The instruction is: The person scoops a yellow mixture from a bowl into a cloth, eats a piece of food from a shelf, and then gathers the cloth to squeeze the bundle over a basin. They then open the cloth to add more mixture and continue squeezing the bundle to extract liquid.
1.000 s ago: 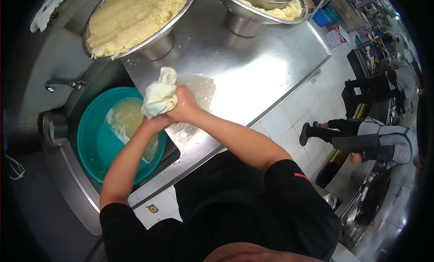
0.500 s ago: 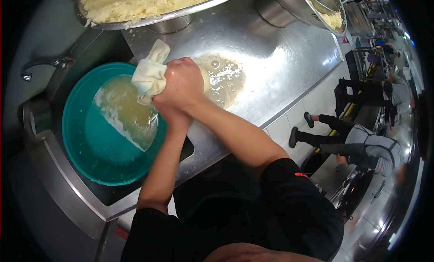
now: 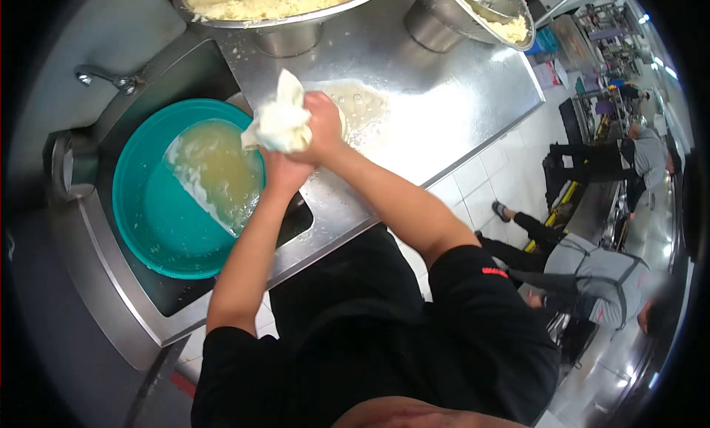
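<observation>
A wet, off-white cloth [image 3: 285,121] is bunched up, its gathered end sticking out above my fists toward the basin. My right hand [image 3: 324,126] is closed tightly around it. Just below, my left hand [image 3: 287,169] also grips the cloth, partly covered by the bundle and the right hand. A small pale part of the cloth shows beyond my right hand; the rest is hidden. Both hands are over the counter, beside the right rim of a green plastic basin [image 3: 137,232]. Cloudy yellowish liquid [image 3: 222,165] with foam lies in the basin.
The basin sits in a steel sink [image 3: 181,299] below a faucet [image 3: 107,79]. A liquid puddle [image 3: 362,106] spreads on the steel counter [image 3: 458,95]. Metal bowls of pale yellow mash [image 3: 274,1] stand at the back. Other people work at the right, including a person in grey [image 3: 592,265].
The view has shifted. The cloth's gathered end has turned and looks more bunched, and both hands have twisted slightly while keeping their grip. The nearer person at the right has moved.
</observation>
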Demonstrator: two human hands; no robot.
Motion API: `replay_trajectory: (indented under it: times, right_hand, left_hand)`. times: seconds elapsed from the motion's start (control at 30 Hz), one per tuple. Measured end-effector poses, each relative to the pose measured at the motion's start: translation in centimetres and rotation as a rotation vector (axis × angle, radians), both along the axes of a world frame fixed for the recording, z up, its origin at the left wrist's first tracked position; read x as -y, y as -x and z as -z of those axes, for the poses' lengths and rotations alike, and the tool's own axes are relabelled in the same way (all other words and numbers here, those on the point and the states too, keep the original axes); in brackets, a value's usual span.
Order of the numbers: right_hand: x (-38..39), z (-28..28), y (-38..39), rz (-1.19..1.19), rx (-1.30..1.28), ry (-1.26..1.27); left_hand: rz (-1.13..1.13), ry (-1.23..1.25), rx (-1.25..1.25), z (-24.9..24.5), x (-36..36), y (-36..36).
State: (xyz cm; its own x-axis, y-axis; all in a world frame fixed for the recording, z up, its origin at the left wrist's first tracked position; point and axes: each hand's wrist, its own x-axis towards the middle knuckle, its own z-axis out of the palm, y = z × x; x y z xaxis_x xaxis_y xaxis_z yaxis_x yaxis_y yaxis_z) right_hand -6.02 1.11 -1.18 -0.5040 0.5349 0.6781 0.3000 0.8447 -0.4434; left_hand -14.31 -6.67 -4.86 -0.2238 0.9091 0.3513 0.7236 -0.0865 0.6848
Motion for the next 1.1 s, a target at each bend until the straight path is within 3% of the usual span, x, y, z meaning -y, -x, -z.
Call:
replay_trajectory:
  times: [0.07,0.13,0.2,0.23,0.3,0.33,0.4,0.43,0.5,0.6,0.63,0.7,0.73,0.8,1.0,1.03,1.07,1.1]
  right_hand:
    - [2.1,0.4,-1.9,-0.063,-0.127,-0.009]
    - [4.3,1.1,-4.2,-0.061,-0.170,0.157]
    - [6.6,2.7,-6.6,-0.125,-0.282,0.250]
    - [7.2,4.3,-7.7,-0.204,-0.296,0.334]
    - [8.7,7.7,-10.0,-0.348,-0.327,0.510]
    - [8.2,6.9,-11.0,-0.385,-0.268,0.207]
    - [7.7,4.2,-12.6,-0.447,-0.242,0.266]
    - [7.5,3.1,-13.2,-0.471,-0.215,0.305]
    - [6.5,2.2,-14.2,-0.565,-0.131,0.283]
    - [4.8,0.7,-14.5,-0.674,-0.013,0.253]
    - [4.4,0.2,-14.5,-0.715,-0.001,0.243]
    - [3.6,-0.3,-14.2,-0.788,0.041,0.240]
    - [3.3,-0.5,-14.2,-0.822,0.081,0.248]
    - [2.5,-0.7,-13.9,-0.890,0.148,0.261]
    - [-0.6,0.6,-11.6,-0.959,0.347,0.632]
    - [-1.2,0.7,-11.1,-0.953,0.422,0.833]
    - [-1.5,0.5,-10.3,-0.964,0.458,0.839]
    - [-1.5,0.4,-8.8,-0.917,0.464,0.938]
  left_hand:
    - [0.061,-0.093,-0.079,-0.6,1.5,0.0]
    - [0.219,-0.037,-0.220,-2.3,3.3,-1.2]
    - [0.318,0.027,-0.024,-5.1,4.7,-2.9]
    - [0.322,0.040,0.113,-3.2,5.6,-4.1]
    - [0.254,-0.001,0.020,2.4,7.3,-6.0]
    - [0.214,0.008,0.021,2.2,7.7,-7.3]
    - [0.088,-0.077,0.308,0.3,8.3,-9.7]
    - [-0.010,-0.053,-0.180,-1.6,7.5,-9.9]
    - [-0.111,-0.129,-0.218,-4.8,7.0,-11.4]
    - [-0.185,-0.053,-0.383,-1.2,7.7,-13.0]
    - [-0.245,-0.137,0.031,-0.5,7.4,-14.2]
    - [-0.338,-0.237,0.467,-0.6,7.3,-14.5]
    - [-0.323,-0.121,0.210,-1.9,7.5,-14.0]
    - [-0.339,0.005,-0.018,-1.6,7.8,-13.9]
    - [-0.637,-0.165,0.163,-2.4,6.5,-13.7]
    - [-0.657,-0.208,0.423,-1.8,6.0,-13.9]
    - [-0.690,-0.278,0.680,-2.1,5.4,-13.5]
    - [-0.731,-0.108,0.391,-2.5,5.0,-12.6]
